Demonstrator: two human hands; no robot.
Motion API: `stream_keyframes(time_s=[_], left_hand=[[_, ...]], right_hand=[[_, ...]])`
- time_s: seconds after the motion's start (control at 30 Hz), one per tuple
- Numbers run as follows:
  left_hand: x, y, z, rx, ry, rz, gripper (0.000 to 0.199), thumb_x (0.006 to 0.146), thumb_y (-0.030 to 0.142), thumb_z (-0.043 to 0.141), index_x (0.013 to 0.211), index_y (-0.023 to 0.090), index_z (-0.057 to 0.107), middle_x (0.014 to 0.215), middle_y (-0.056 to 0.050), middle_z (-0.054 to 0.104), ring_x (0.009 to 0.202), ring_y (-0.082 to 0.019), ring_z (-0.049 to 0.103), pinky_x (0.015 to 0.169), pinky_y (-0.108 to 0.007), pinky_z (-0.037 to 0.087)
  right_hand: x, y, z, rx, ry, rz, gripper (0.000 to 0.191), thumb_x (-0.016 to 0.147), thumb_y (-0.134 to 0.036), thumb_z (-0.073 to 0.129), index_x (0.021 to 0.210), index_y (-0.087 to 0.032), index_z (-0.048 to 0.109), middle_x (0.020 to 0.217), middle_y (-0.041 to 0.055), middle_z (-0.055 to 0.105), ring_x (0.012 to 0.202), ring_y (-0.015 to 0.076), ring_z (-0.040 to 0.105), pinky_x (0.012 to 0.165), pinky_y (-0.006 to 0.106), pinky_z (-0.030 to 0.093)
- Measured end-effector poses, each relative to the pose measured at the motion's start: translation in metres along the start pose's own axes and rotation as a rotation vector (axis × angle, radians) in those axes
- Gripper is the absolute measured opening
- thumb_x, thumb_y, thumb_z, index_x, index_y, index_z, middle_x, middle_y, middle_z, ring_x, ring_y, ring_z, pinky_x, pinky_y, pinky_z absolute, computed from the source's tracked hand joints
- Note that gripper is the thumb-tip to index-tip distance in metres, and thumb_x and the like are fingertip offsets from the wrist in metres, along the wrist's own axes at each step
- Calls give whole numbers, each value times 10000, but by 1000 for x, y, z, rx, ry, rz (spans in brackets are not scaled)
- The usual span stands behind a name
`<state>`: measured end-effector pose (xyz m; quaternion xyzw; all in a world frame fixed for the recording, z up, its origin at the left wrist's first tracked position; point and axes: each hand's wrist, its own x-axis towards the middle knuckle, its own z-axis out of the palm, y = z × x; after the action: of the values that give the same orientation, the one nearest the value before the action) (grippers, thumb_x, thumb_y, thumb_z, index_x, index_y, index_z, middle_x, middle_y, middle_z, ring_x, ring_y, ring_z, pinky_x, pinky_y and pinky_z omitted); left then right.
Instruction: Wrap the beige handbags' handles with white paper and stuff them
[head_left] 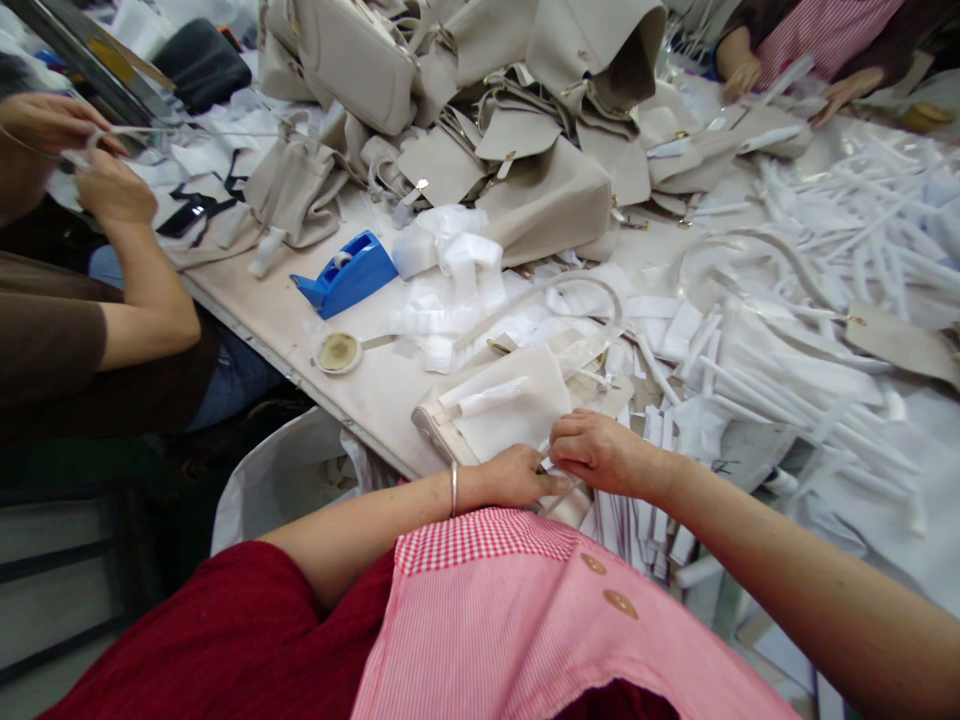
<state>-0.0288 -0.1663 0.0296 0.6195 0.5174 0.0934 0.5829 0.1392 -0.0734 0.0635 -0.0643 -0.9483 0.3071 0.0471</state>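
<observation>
A pale beige handbag (517, 405) lies on the table right in front of me, with a strip of white wrapping across its side. My left hand (519, 476), a bangle on its wrist, is closed at the bag's near right edge. Touching it or nearly so, my right hand (592, 450) has its fingers pinched together at the same spot. Whatever small part sits between the right fingers is hidden. A curved, pale handle (611, 300) rises behind the bag.
A blue tape dispenser (349, 272) and a small round dish (338, 352) stand left of the bag. Beige bags (555, 200) are heaped behind. White wrapped strips (825, 230) cover the right. Co-workers' hands (112, 180) work at left and far right.
</observation>
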Motion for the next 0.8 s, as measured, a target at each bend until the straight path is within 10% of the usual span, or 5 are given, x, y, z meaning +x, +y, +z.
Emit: stream_keyframes(time_s=[0.27, 0.53, 0.8], left_hand=[[0, 1, 2, 34, 37, 2, 409, 849, 511, 575, 835, 126, 709, 582, 5, 604, 568, -124, 520, 560, -227, 371], [-1, 1, 3, 65, 43, 37, 398, 856, 477, 565, 875, 104, 704, 715, -44, 682, 584, -128, 553, 537, -225, 371], [2, -1, 1, 51, 39, -43, 401, 783, 477, 599, 697, 95, 684, 582, -13, 602, 521, -107, 454, 492, -238, 325]], right_hand=[[3, 1, -8, 272, -98, 200, 156, 870, -163, 591, 776, -162, 714, 756, 47, 640, 748, 152, 587, 705, 254, 445], [14, -9, -10, -8, -292, 294, 116, 836, -167, 621, 837, -175, 737, 775, 61, 647, 779, 182, 583, 729, 285, 400], [13, -20, 3, -255, -221, 237, 94, 826, -166, 624, 746, -156, 673, 770, 89, 620, 786, 216, 520, 695, 344, 316]])
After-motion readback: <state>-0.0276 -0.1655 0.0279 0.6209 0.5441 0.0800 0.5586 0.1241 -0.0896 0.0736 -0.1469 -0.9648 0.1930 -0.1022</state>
